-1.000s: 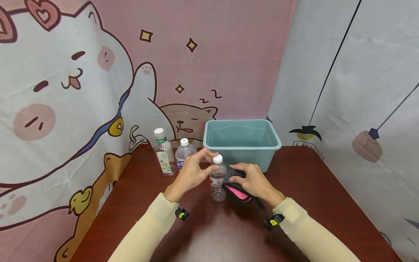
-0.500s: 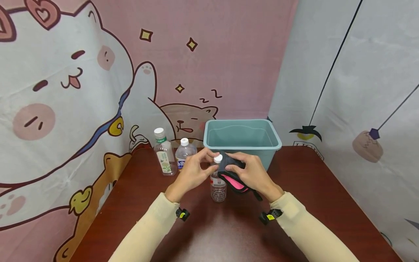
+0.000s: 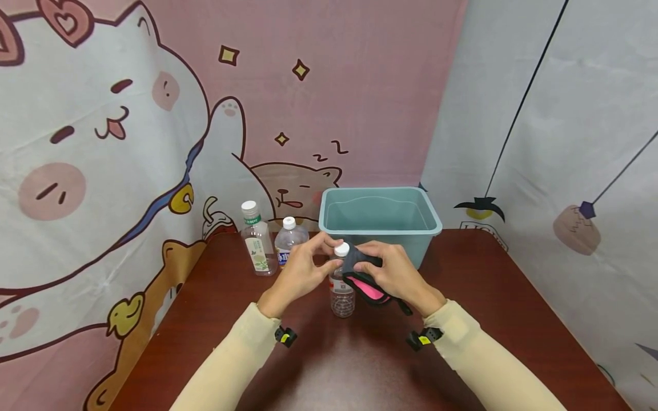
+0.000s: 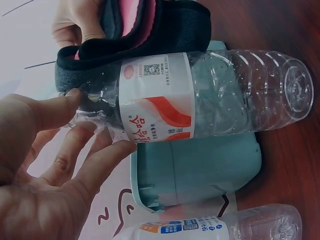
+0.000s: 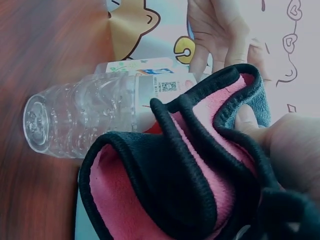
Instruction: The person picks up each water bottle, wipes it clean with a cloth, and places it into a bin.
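A clear plastic bottle (image 3: 342,302) with a white cap and a red-and-white label stands upright on the table. My left hand (image 3: 303,273) holds it near the neck, thumb and fingers around its upper part, as the left wrist view (image 4: 60,155) also shows. In my right hand (image 3: 396,271) is a folded dark grey cloth (image 3: 354,262) with black edging and a pink inner side. The cloth (image 5: 165,165) lies against the bottle's upper right side, just below the cap, and hides part of the label. Its pink folds sag below my right fingers.
Two more clear bottles stand at the back left: a taller green-labelled bottle (image 3: 257,245) and a blue-labelled bottle (image 3: 292,231), partly behind my left hand. Behind the hands sits a light blue-green bin (image 3: 426,245). A printed curtain (image 3: 360,85) hangs behind the dark red table (image 3: 488,319).
My right hand has brought the cloth left and slightly up, from beside the bottle to its neck area. My left hand and the bottle have stayed put.
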A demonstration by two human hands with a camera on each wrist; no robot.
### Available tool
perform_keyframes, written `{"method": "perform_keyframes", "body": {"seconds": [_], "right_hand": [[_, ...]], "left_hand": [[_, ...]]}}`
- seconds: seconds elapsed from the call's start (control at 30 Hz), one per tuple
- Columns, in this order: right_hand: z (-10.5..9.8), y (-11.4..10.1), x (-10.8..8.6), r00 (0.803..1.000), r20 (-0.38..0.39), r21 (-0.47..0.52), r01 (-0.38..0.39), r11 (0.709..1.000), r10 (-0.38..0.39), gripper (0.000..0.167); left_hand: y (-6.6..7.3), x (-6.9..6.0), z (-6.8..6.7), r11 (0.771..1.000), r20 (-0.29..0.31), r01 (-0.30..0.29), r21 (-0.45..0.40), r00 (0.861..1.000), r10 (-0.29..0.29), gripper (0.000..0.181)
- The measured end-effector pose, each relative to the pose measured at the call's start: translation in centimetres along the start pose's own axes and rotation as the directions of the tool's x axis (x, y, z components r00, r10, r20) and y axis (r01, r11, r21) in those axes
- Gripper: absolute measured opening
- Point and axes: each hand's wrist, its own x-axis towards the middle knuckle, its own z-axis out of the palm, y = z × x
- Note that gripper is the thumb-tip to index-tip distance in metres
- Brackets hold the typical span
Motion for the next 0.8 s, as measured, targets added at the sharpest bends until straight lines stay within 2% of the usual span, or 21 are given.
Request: {"method": "perform_keyframes", "body": {"seconds": [0.5, 0.8], "right_hand": [[0.2, 0.8, -0.9, 0.998, 0.056, -0.030, -0.029, 0.999, 0.030, 0.040], [1.6, 2.7, -2.1, 0.992, 0.108, -0.095, -0.057, 0.994, 0.067, 0.040]], "left_hand": [[0.2, 0.1, 0.0, 1.000, 0.020, 0.023, 0.010, 1.000, -0.023, 0.031], [0.2, 0.0, 0.0, 1.000, 0.011, 0.005, 0.012, 1.000, -0.005, 0.031]]}}
